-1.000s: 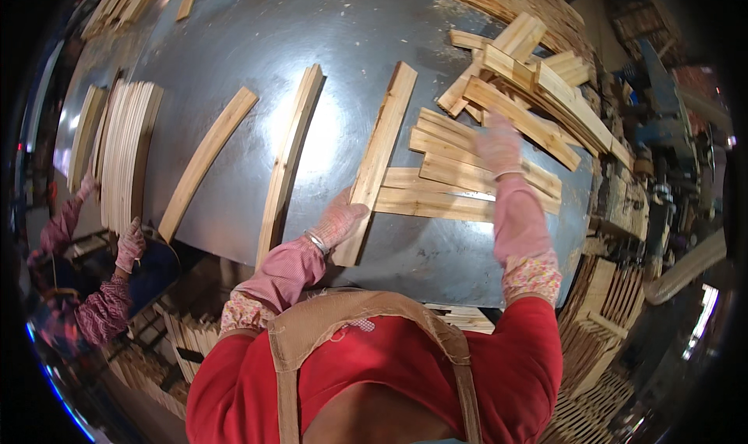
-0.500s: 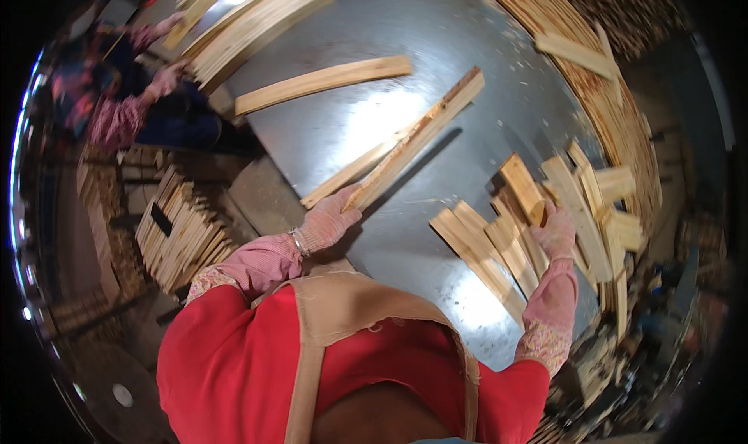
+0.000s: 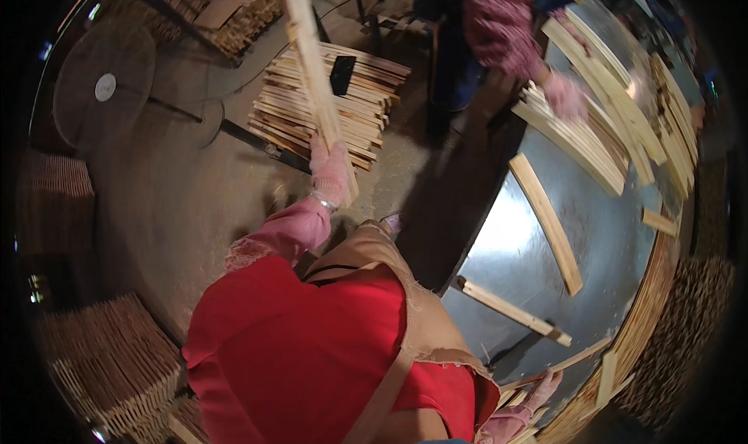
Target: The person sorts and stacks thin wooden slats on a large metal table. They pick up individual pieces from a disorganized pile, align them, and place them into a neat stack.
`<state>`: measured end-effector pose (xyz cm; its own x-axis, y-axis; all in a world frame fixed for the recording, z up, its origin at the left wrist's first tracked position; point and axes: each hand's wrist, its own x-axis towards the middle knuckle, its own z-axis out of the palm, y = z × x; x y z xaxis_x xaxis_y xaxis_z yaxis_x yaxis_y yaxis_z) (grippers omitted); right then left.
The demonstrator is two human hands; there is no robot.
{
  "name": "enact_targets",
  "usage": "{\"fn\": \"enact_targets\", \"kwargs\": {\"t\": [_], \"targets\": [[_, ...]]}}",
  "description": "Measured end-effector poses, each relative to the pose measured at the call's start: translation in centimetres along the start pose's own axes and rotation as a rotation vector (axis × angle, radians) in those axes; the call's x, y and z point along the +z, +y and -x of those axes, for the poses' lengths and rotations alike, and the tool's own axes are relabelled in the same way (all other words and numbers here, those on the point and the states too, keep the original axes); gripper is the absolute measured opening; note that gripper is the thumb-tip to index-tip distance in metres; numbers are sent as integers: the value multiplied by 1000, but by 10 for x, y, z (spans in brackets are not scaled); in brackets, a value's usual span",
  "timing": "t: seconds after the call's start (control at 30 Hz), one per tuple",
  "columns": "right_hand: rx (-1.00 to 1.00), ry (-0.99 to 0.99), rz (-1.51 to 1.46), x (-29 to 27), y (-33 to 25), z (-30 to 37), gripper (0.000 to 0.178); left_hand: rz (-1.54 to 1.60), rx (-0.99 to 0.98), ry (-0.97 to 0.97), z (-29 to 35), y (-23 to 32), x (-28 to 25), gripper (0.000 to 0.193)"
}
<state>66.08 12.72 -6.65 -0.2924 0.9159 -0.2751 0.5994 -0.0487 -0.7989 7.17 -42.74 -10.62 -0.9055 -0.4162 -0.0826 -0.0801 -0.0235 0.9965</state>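
My left hand (image 3: 331, 171), in a pink knitted glove, is closed round the lower end of a long pale wooden strip (image 3: 312, 62). The strip points away from me, above a stack of similar strips (image 3: 366, 113) with a small black flat object (image 3: 342, 75) on top. Far to the lower right, my right hand (image 3: 538, 396), gloved too, is beside a thin wooden strip (image 3: 580, 356) and other pieces at the metal table's near end. Its fingers are blurred, so their grip is unclear. Two separate strips, one longer (image 3: 545, 222) and one shorter (image 3: 514, 311), lie on the table (image 3: 499, 237).
Across the table, a co-worker's gloved hand (image 3: 565, 97) is over a bundle of strips (image 3: 576, 140). A round fan (image 3: 105, 87) stands at the left. Stacked wood (image 3: 109, 358) rises at the lower left. Layered wood (image 3: 647, 311) borders the table's right edge.
My view and body have turned left. My left hand has carried its strip from above the table to over the stack. My right hand now appears at the lower right edge.
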Motion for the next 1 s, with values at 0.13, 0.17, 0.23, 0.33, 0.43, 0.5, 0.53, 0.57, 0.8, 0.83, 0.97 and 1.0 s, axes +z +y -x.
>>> {"fn": "enact_targets", "kwargs": {"t": [0.13,0.17,0.23,0.33,0.43,0.5,0.53,0.57,0.8,0.83,0.97,1.0], "targets": [[331,100,-113,21,-44,-12,61,23,-198,365,-105,-106,-15,56],[417,145,-156,31,-46,-23,63,76,-238,470,-146,-163,-30,53],[445,197,-293,46,-42,-29,66,-556,-473,286,-199,-210,-56,46],[392,267,-459,83,-71,45,70,-1863,-576,-346,-223,-189,-9,36],[458,172,-546,93,-71,69,77,-1954,-186,-617,-198,-175,-20,33],[522,296,-649,133,-93,41,75,-1941,-59,-604,-216,-190,-65,31],[513,290,-818,119,-34,19,76,-1876,-29,-597,-226,-199,-57,30],[453,426,-764,136,-23,20,71,-1755,-30,-562,-235,-203,-45,31],[548,536,-894,217,-15,-7,38,-663,-460,-761,-116,-251,-3,43],[565,508,-757,213,13,-1,37,-594,-550,-916,-46,-181,54,36],[366,267,-342,223,-11,-7,42,-671,303,-1732,135,-30,169,70],[292,229,-232,220,-14,-3,43,-765,552,-1843,165,-37,191,85]]}}
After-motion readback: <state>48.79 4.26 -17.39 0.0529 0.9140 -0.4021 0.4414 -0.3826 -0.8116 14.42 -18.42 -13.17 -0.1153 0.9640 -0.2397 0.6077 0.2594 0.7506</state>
